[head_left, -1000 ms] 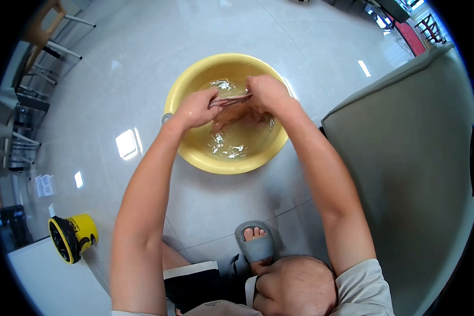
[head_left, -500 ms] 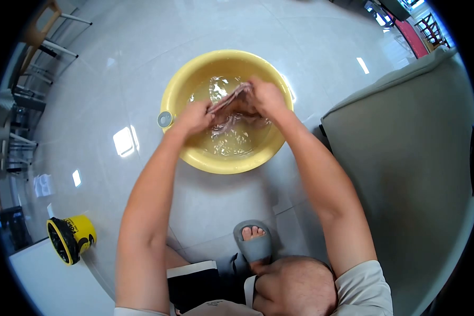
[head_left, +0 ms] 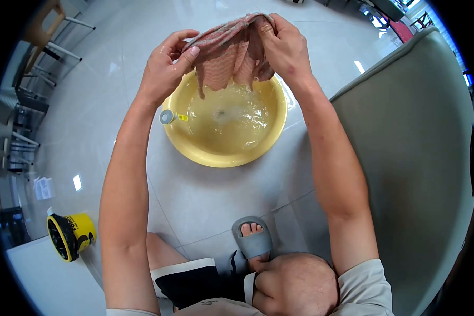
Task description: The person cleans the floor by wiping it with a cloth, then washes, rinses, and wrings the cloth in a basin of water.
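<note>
A wet pink cloth (head_left: 224, 60) with a grey-striped edge hangs stretched between my two hands, above the far part of a yellow basin (head_left: 224, 159). My left hand (head_left: 169, 62) pinches the cloth's left corner between thumb and fingers. At the other end, my right hand (head_left: 285, 47) grips the bunched top edge. Water (head_left: 221, 118) in the basin is rippled, with bright reflections. On the basin's left rim sits a round grey piece (head_left: 166, 116) beside a small yellow label.
A grey-green padded seat (head_left: 411, 158) stands close on the right. At the lower left is a yellow bin (head_left: 72, 236) with a black liner. Chairs (head_left: 47, 31) line the upper left. My slippered foot (head_left: 253, 237) rests on the tiles below the basin.
Both hands have risen out of the basin and moved farther forward, lifting the cloth out of the water. The cloth is now spread wider between them.
</note>
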Tool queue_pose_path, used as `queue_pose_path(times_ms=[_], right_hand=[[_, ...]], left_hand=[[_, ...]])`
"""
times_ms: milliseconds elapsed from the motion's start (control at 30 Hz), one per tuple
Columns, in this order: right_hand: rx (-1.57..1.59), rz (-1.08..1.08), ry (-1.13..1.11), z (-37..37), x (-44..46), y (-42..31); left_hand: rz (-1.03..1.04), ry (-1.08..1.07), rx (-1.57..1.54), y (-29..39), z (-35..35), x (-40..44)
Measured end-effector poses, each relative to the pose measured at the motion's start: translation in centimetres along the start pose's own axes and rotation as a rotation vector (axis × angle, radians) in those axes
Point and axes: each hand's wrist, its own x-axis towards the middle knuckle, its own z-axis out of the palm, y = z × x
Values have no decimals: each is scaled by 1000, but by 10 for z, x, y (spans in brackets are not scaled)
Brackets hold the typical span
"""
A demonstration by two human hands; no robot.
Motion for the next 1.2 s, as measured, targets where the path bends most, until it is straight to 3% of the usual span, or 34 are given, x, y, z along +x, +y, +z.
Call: queue_pose_path(times_ms=[100,167,233,300,367,433,533,633,667,733,833,967,1067,1133,1200], right_hand=[[-77,-51,12,17,-2,23],[-115,99,-64,33,-5,47],[-230,164,-147,53,-13,89],[-240,95,-239,71,-33,132],[-502,150,-487,77,-52,141],[-666,93,-724,90,-67,166],[-806,-160,-793,98,-91,204],[-752,139,-837,93,-71,177],[-694,109,-677,87,-67,162],[-584,125,-607,73,-48,145],[-420,108,-473,51,-23,104],[-40,183,-347,33,2,45],[301,163,-351,24,7,-4],[346,141,-411,19,12,-26],[365,114,-430,24,14,-35]], left_hand=[[-31,-18,164,-28,5,4],[-7,44,340,-54,23,-3],[-129,72,374,-80,39,-14],[-133,-68,490,-126,50,-23],[-186,-165,630,-161,64,-35],[-201,-254,749,-171,78,-46],[-288,-412,951,-171,95,-57],[-429,-474,870,-159,89,-55],[-392,-428,803,-160,82,-54],[-314,-332,672,-164,61,-47],[-329,-160,597,-100,33,-34],[-166,53,423,-51,14,-19],[-164,79,219,-14,7,-8],[-167,90,48,8,12,-2],[-41,139,53,4,19,3]])
